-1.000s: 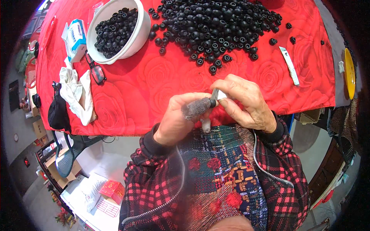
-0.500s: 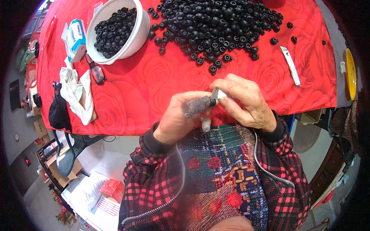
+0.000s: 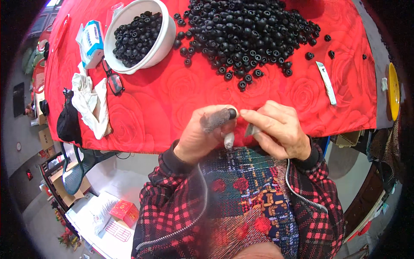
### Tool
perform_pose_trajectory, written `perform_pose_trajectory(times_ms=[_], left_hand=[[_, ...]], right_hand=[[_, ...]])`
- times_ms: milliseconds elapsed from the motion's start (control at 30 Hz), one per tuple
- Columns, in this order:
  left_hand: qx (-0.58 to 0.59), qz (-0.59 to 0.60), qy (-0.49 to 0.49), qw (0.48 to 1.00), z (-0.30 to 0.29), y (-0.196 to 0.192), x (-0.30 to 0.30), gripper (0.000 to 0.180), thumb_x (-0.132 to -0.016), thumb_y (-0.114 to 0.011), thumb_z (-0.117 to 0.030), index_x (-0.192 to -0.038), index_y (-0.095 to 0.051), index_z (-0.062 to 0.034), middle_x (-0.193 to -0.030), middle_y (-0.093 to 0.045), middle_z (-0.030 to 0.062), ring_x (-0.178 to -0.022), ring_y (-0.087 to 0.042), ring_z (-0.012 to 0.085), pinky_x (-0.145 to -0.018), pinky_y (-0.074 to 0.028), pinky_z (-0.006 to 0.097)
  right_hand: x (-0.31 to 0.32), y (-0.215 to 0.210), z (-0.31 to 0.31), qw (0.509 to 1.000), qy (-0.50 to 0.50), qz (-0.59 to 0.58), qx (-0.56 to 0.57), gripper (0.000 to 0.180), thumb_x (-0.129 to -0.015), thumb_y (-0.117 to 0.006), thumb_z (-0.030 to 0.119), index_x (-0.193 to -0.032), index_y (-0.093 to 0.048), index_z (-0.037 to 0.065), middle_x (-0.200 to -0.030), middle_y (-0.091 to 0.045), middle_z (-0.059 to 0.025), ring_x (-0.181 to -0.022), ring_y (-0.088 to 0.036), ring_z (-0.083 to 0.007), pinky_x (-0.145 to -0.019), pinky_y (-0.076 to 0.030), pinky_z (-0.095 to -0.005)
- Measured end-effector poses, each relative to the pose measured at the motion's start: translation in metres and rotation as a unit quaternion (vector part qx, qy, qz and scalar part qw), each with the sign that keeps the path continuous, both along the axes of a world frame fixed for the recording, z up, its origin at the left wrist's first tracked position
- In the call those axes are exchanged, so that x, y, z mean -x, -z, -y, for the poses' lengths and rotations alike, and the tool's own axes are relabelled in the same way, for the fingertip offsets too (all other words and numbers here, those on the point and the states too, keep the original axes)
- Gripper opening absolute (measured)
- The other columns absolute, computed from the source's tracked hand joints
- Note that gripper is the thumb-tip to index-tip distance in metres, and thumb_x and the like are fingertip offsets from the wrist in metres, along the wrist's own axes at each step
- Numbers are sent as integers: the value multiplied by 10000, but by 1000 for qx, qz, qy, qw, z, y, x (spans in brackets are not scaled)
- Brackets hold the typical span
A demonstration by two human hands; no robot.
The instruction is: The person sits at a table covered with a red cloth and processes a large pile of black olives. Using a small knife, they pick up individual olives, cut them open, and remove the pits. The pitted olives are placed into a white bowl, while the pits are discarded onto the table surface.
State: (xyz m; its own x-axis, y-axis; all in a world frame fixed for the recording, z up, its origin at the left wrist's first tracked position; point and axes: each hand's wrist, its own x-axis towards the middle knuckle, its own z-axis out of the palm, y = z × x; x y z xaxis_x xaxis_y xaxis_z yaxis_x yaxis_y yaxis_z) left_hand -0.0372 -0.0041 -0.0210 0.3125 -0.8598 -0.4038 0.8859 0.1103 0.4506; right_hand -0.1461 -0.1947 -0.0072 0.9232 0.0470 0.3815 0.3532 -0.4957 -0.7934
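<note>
My left hand (image 3: 192, 134) is closed in a pinch on a small round black part (image 3: 232, 113) above the table's near edge. A grey fabric cover (image 3: 215, 121) wraps one of its fingers, and a whitish wrap (image 3: 229, 140) covers another fingertip. Close beside it, my right hand (image 3: 282, 131) grips a small flat grey blade-like piece (image 3: 250, 129) between thumb and fingers. Its index fingertip reaches toward the black part; whether they touch is unclear. Beyond both hands lies a big pile of similar black parts (image 3: 254, 36).
A white bowl (image 3: 169, 39) of black parts stands far left on the red tablecloth (image 3: 181, 86). Nearby are eyeglasses (image 3: 115, 83), a blue-white packet (image 3: 92, 43), white cloth (image 3: 100, 108) and a black item (image 3: 69, 121). A narrow white strip (image 3: 326, 83) lies right, near a yellow dish (image 3: 393, 91).
My right hand has drawn back slightly and lowered the blade-like piece away from the black part. The black part now sits higher in my left pinch. The whole view has shifted slightly.
</note>
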Motion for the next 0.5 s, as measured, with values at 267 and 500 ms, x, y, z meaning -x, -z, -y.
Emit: perform_pose_trajectory(times_ms=[267,500], left_hand=[[-16,-36,37,999,3,-8,3,275,-956,-519,-264,-1015,-590,-5,-828,-608,57,-627,-616,158,-545,-530,297],[15,-117,23,993,-2,0,11,217,-899,-624,-189,-1043,-605,-27,-923,-649,22,-777,-607,64,-645,-502,199]], right_hand=[[-18,3,-19,992,87,89,38,419,-616,-704,65,-1021,-610,5,-737,-555,-95,-612,-542,-270,-536,-436,-373],[-16,3,-31,979,120,155,63,311,-687,-730,75,-962,-615,-11,-646,-512,-62,-520,-496,-227,-467,-386,-346]])
